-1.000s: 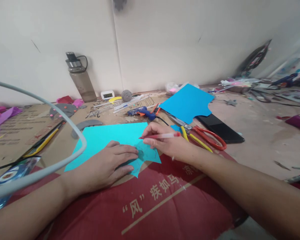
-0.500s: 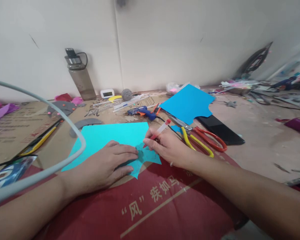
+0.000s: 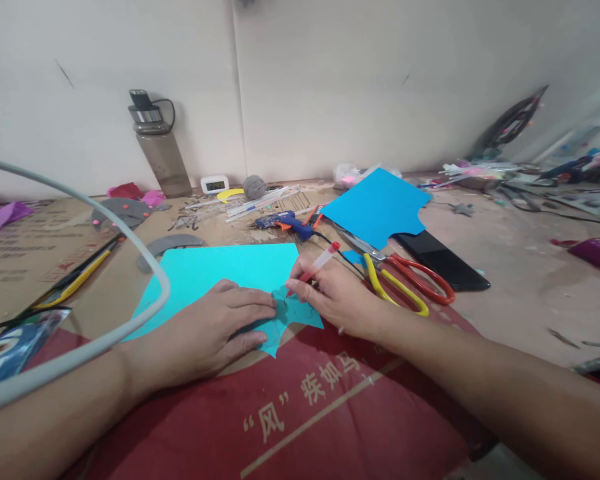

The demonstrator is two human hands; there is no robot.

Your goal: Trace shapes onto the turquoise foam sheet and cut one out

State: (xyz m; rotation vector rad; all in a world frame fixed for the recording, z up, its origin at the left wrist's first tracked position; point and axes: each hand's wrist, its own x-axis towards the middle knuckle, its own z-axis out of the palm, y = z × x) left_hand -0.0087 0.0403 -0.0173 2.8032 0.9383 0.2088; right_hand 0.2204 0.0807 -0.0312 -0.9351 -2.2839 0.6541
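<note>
A turquoise sheet (image 3: pixel 230 267) with a curved, pointed cut-out along its lower right edge lies on red and brown cardboard (image 3: pixel 330 413). My left hand (image 3: pixel 225 320) rests flat on it, fingers stretched to the right. A pen with a red cap end and clear barrel (image 3: pixel 324 257) is pinched in my right hand (image 3: pixel 330 290), its tip on or just over the sheet's right part, where thin dark lines show. Right of that hand lie scissors (image 3: pixel 405 277) with one yellow and one red handle, their blades partly under a blue sheet (image 3: pixel 375 207).
A black phone (image 3: pixel 443 263) sits beside the scissors. Behind are a blue glue gun (image 3: pixel 287 223), a white digital clock (image 3: pixel 215 185) and a grey bottle (image 3: pixel 164 160). A pale curved tube (image 3: pixel 130 323) crosses the left, near a yellow cutter (image 3: pixel 83 280).
</note>
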